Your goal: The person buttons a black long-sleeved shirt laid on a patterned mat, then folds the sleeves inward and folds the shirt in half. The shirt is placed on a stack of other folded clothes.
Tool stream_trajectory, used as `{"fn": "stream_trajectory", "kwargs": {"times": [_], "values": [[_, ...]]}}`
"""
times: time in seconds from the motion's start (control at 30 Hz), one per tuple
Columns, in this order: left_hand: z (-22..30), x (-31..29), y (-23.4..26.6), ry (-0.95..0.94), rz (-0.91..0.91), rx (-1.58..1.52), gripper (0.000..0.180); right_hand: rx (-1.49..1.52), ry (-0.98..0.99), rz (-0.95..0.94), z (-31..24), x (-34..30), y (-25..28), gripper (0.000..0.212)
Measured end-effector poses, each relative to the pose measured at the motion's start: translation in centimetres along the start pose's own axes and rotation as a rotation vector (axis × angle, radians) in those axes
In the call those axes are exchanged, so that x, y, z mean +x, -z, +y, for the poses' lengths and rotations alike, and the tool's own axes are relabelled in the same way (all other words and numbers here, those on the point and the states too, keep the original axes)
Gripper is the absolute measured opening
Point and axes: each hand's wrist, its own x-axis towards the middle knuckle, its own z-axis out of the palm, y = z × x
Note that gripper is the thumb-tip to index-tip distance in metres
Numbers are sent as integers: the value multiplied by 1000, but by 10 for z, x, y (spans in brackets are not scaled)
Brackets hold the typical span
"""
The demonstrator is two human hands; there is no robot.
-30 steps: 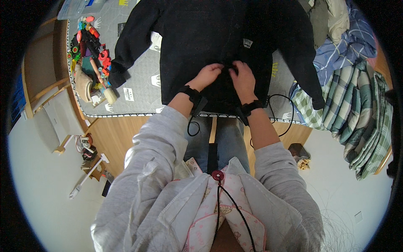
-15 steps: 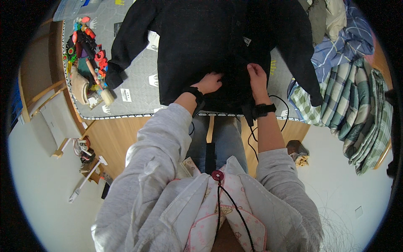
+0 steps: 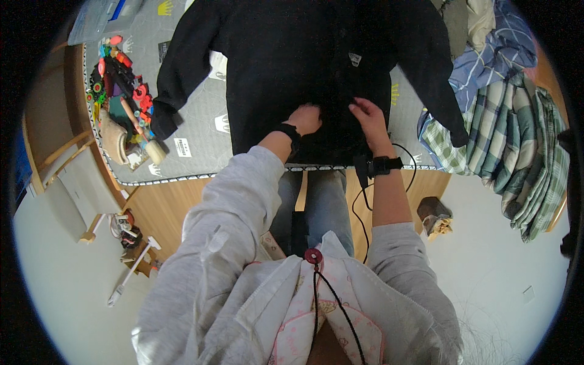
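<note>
A black long-sleeved top [image 3: 274, 67] lies spread on a grey mat printed with crowns [image 3: 198, 125], its sleeves out to both sides. A small pale label shows on its right half. Near its lower edge, my left hand [image 3: 306, 120] rests on the cloth with curled fingers; the fingertips are lost against the black. To the right, my right hand [image 3: 372, 125] is raised over the front, thumb and fingers bent close together at the dark fabric. The bit of cloth between them is hard to make out. Both wrists wear black bands.
Small colourful toys [image 3: 121, 79] are heaped on the mat's left side. Folded plaid cloth [image 3: 505, 134] and a blue checked cloth [image 3: 496, 58] pile up at right. A black cable [image 3: 364, 228] hangs from my right wrist. A clear plastic box [image 3: 100, 21] stands far left.
My right hand has shifted slightly left and down, its fingers now pointing more to the left. My left fingers have curled in more. The view has tilted a little.
</note>
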Motion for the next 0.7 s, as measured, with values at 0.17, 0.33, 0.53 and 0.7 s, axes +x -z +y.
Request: {"fn": "stream_trajectory", "kwargs": {"times": [0.17, 0.33, 0.53, 0.7], "values": [[1, -14, 6, 68, -137, -44, 19, -55, 29, -22, 3, 0, -8, 27], [6, -28, 13, 67, 56, -156, 19, 83, -55, -4, 3, 3, -7, 26], [26, -17, 15, 112, 563, -327, 12, 123, -79, -44, -3, 4, 4, 31], [34, -4, 8, 156, 739, -366, 21, 183, -99, -70, 0, 8, 10, 32]]}}
